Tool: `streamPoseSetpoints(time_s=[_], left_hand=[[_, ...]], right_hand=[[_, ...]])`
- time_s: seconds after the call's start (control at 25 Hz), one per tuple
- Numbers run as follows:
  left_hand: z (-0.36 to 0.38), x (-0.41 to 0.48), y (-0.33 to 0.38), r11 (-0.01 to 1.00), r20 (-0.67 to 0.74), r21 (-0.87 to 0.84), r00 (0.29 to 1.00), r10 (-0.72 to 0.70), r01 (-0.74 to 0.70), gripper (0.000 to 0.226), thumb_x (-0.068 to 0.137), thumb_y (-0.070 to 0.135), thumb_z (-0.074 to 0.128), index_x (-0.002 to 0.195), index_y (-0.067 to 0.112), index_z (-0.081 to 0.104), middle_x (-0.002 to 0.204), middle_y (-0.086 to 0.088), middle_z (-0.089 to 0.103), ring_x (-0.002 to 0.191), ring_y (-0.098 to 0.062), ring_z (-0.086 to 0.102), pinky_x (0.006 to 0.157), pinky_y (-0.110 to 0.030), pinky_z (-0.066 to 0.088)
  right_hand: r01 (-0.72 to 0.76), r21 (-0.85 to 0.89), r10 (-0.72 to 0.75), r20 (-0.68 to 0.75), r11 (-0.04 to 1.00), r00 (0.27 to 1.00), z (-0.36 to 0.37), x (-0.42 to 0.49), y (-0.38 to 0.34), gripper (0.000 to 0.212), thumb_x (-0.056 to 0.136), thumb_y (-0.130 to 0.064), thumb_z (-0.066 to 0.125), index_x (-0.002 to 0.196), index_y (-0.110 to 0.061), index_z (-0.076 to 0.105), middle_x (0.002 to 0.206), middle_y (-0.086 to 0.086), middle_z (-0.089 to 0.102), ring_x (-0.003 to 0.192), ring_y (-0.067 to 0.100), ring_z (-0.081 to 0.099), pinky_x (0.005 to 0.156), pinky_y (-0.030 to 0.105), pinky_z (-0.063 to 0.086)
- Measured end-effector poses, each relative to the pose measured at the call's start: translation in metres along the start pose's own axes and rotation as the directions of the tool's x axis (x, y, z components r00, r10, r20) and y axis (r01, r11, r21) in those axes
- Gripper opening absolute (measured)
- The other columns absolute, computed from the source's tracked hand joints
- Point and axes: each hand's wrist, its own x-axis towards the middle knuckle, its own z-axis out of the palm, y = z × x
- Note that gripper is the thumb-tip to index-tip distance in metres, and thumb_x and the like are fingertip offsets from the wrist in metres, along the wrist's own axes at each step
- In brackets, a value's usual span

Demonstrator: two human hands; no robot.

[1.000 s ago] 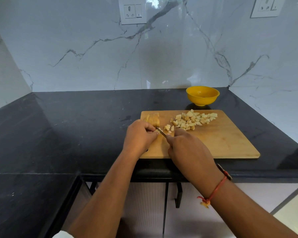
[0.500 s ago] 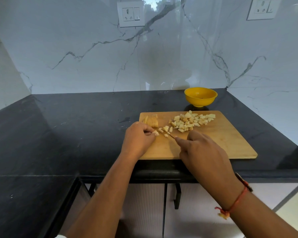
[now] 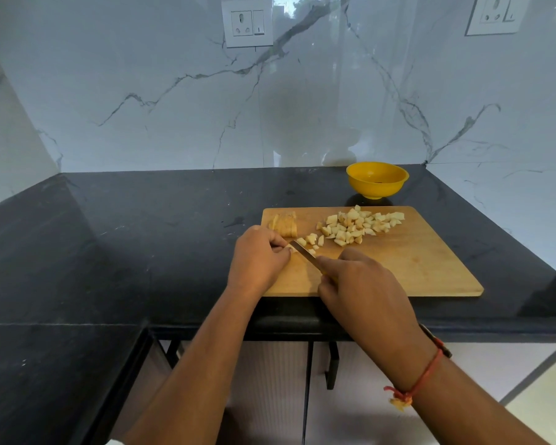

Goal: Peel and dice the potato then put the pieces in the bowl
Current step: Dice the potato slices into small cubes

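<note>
Dicing step, as I am reading it. Nearest me, the right hand [image 3: 363,284] is gripping the knife [image 3: 302,250] over the near-left part of the cutting board [image 3: 414,268], with the blade slanting toward the left hand [image 3: 257,261]. That hand is curling its fingers down on a potato piece [image 3: 292,249] by the board's left edge, and the piece is mostly hidden. Just past the blade, fresh cubes [image 3: 310,240] are lying. Further in, uncut slices [image 3: 284,224] are waiting at the board's far-left corner, with the diced pile [image 3: 360,224] along its far edge. Behind the board the yellow bowl [image 3: 377,179] is sitting with no potato showing inside. Next, I am judging: short downward cuts, fingertips tucked back.
</note>
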Motion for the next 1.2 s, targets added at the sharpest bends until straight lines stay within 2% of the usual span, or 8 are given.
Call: streamPoseSetpoints(time_s=[0.12,0.28,0.4,0.56,0.84,0.92,1.04,1.2], left_hand=[[0.002,-0.001,0.001,1.000,-0.034,0.010,0.999,-0.002,0.003,0.012,0.090,0.023,0.072,0.101,0.020,0.077,0.096,0.007,0.071,0.080,-0.002,0.061,0.071,-0.009,0.041],[0.000,-0.002,0.000,1.000,-0.042,-0.008,0.999,0.012,-0.013,0.010,0.089,0.023,0.074,0.097,0.019,0.078,0.095,0.007,0.070,0.082,-0.003,0.062,0.079,-0.017,0.049],[0.000,-0.001,0.000,1.000,-0.031,-0.007,0.999,0.015,-0.015,0.009,0.089,0.022,0.073,0.096,0.018,0.078,0.095,0.007,0.069,0.083,-0.004,0.062,0.075,-0.014,0.047],[0.001,-0.003,0.001,1.000,-0.049,-0.011,0.999,0.021,-0.021,0.009,0.090,0.022,0.073,0.095,0.017,0.078,0.092,0.006,0.070,0.082,-0.004,0.062,0.085,-0.024,0.054],[0.002,-0.003,0.002,0.999,-0.043,0.035,0.998,0.037,-0.036,0.014,0.091,0.025,0.072,0.103,0.021,0.077,0.103,0.008,0.070,0.084,-0.001,0.060,0.089,-0.022,0.051],[0.002,-0.003,0.004,0.996,-0.029,0.070,0.998,0.053,-0.050,0.017,0.091,0.027,0.071,0.107,0.022,0.076,0.107,0.006,0.071,0.091,-0.003,0.062,0.092,-0.023,0.050],[0.000,-0.001,0.008,0.995,0.008,0.083,0.999,0.049,-0.049,0.024,0.091,0.028,0.072,0.112,0.019,0.074,0.107,0.004,0.072,0.095,-0.006,0.063,0.091,-0.022,0.048],[0.005,0.009,0.020,0.986,0.081,0.147,0.994,0.070,-0.081,0.027,0.088,0.032,0.074,0.108,0.014,0.075,0.096,-0.001,0.072,0.089,-0.013,0.064,0.081,-0.024,0.048]], right_hand=[[0.003,-0.002,-0.003,0.023,1.000,1.000,0.003,0.003,-0.002,0.036,0.102,-0.035,0.046,0.137,-0.034,0.053,0.096,-0.010,0.041,0.080,0.005,0.045,0.063,0.018,0.036],[0.032,-0.007,-0.032,0.051,0.999,0.998,0.009,0.013,-0.003,0.033,0.101,-0.031,0.047,0.131,-0.027,0.059,0.098,-0.008,0.044,0.081,0.006,0.049,0.069,0.018,0.043],[0.044,0.003,-0.045,0.055,0.999,0.997,0.014,0.023,-0.006,0.029,0.100,-0.029,0.049,0.125,-0.026,0.063,0.097,-0.007,0.046,0.078,0.006,0.050,0.066,0.018,0.042],[0.044,-0.045,-0.040,0.079,0.998,0.996,0.013,0.020,-0.007,0.034,0.101,-0.029,0.048,0.133,-0.028,0.057,0.099,-0.008,0.043,0.080,0.006,0.048,0.069,0.020,0.046],[0.078,-0.186,-0.067,0.062,0.979,0.996,-0.006,-0.003,0.009,0.043,0.100,-0.034,0.050,0.143,-0.038,0.044,0.110,-0.006,0.044,0.100,0.010,0.042,0.076,0.027,0.050],[0.031,-0.148,-0.030,0.012,0.989,0.999,-0.007,-0.004,0.014,0.042,0.100,-0.036,0.048,0.141,-0.040,0.047,0.105,-0.009,0.046,0.094,0.007,0.044,0.073,0.025,0.050],[-0.070,0.023,0.070,-0.034,0.997,0.997,-0.007,-0.003,0.024,0.035,0.096,-0.037,0.052,0.130,-0.041,0.059,0.095,-0.011,0.050,0.080,0.006,0.050,0.070,0.025,0.053],[-0.143,0.165,0.162,-0.112,0.976,0.980,0.001,0.011,0.038,0.037,0.093,-0.033,0.056,0.129,-0.037,0.064,0.090,-0.009,0.056,0.076,0.007,0.052,0.066,0.026,0.051]])
